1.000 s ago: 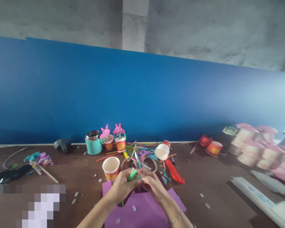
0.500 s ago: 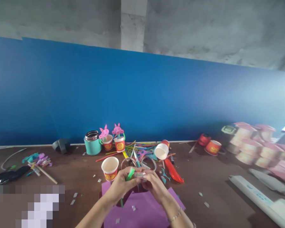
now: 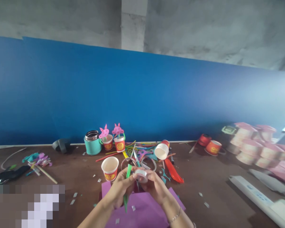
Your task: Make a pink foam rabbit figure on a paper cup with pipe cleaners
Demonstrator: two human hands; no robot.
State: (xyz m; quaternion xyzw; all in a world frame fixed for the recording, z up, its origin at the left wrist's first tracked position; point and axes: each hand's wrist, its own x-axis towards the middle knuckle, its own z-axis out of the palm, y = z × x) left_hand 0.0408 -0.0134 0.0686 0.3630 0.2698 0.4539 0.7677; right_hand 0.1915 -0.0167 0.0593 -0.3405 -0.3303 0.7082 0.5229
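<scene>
Above a purple sheet (image 3: 144,210) on a brown surface (image 3: 211,180), a person's two bare hands meet around a roll of clear tape (image 3: 141,174). The left hand (image 3: 120,187) pinches the roll's near-left side between thumb and fingers while also gripping a green strip (image 3: 126,202), which pokes up past the thumb and hangs down below the palm. The right hand (image 3: 157,186), a bracelet (image 3: 175,216) on its wrist, curls its fingers against the roll's other side; its fingertips are partly hidden.

Just beyond the sheet's left corner stands an open red-and-white paper cup (image 3: 110,167). Farther behind the sheet, a teal jar (image 3: 93,146) stands beside two smaller cups holding pink animal-faced figures, one at left (image 3: 104,131) and one at right (image 3: 118,129). Directly behind the sheet, two rings, one partly covered by the left hand, lie before a tangle of colored strips (image 3: 142,148), with a tipped paper cup (image 3: 161,152) at the tangle's right end. A glossy red piece (image 3: 174,173) lies beyond the sheet's right corner. Well to the sheet's right are a white power strip (image 3: 251,191) and blurred pink-and-white stacks (image 3: 249,148); well to its left sits a teal-and-purple bundle (image 3: 39,159). Small pale scraps dot the sheet and the surface around it.
</scene>
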